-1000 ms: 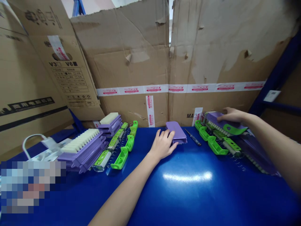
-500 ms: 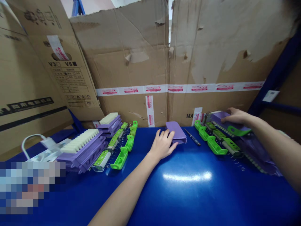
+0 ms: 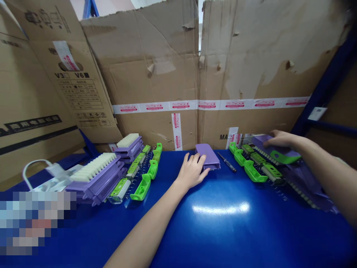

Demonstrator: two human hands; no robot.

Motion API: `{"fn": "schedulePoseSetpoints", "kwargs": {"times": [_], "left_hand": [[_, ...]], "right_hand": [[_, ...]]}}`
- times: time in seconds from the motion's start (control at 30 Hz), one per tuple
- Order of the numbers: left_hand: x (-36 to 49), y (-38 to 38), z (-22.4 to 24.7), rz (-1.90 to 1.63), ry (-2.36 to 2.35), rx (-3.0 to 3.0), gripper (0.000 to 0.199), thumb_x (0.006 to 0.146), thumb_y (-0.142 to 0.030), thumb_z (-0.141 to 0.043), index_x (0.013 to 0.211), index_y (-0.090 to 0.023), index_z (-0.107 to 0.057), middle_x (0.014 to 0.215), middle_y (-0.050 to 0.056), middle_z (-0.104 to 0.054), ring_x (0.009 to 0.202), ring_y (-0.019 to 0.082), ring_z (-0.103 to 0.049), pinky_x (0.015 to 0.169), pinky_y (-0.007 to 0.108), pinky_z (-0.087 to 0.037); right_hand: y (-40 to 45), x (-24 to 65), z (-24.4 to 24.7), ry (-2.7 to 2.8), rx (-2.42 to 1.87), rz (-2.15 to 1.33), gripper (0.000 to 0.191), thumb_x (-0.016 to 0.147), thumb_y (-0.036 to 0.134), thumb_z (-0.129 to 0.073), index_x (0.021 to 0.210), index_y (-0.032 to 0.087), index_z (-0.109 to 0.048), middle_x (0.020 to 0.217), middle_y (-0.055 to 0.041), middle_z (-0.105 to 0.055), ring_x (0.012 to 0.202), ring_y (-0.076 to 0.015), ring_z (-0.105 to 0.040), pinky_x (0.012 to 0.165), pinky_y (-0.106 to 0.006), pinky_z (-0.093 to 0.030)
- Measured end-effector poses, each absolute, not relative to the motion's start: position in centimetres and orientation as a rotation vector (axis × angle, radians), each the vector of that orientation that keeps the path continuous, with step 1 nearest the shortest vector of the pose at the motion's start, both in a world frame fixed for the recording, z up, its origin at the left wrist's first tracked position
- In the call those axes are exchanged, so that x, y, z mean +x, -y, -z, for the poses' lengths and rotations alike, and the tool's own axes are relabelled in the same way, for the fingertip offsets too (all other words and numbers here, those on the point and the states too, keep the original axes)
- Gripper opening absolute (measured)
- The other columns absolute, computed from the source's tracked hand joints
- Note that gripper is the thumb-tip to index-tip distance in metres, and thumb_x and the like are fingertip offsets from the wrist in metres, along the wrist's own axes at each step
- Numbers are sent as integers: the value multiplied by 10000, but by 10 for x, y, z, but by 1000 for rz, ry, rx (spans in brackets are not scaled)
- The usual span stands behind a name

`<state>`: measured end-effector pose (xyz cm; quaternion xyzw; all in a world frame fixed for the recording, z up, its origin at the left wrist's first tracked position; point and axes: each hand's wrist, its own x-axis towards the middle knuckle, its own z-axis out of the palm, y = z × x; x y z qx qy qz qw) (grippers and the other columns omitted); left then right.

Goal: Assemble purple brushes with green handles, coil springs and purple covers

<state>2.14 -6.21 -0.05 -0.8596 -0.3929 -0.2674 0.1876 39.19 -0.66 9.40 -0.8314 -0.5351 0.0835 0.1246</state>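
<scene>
My left hand rests palm down at the middle of the table with fingers spread. Its fingertips and thumb touch the left and near edges of a purple plastic casing lying flat. At the right, my right hand is closed around a purple brush head with a green end piece. That brush head is above a pile of purple parts, partly hidden by my forearm. Next to the left-hand casing lies a slim screwdriver.
Green end caps and green-and-clear parts line the left side, beside purple brush heads with cream bristles. More green caps stand at right. A power strip lies far left. Cardboard walls the back.
My right hand has shifted slightly right and nearer with the brush head. My left hand stays on the casing. The view has turned very slightly.
</scene>
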Motion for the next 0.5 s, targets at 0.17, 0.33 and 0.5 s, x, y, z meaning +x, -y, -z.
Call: {"fn": "schedulePoseSetpoints", "kwargs": {"times": [0.17, 0.33, 0.5], "left_hand": [[22, 63, 0, 740, 1108, -2417, 442, 877, -442, -426, 1216, -159, -420, 1150, 140, -556, 1079, 270, -526, 987, 475, -328], [22, 62, 0, 749, 1108, -2419, 439, 878, -444, -427, 1214, -163, -424, 1148, 141, -559, 1082, 270, -526, 986, 478, -329], [22, 64, -2, 721, 1119, -2423, 453, 878, -449, -427, 1222, -154, -423, 1167, 140, -551, 1079, 269, -530, 985, 470, -331]], "right_hand": [[11, 393, -96, 1552, -2458, -217, 600, 573, 359, -676, 1093, 114, -502, 1164, -185, -561, 958, -277, -598, 697, -300, -499], [10, 386, -101, 1500, -2541, -253, 501, 595, 353, -648, 1023, 125, -524, 985, -152, -616, 805, -251, -619, 573, -299, -487], [10, 374, -105, 1469, -2609, -303, 305, 607, 317, -634, 851, 138, -587, 767, -107, -629, 724, -243, -617, 542, -293, -467]]}}
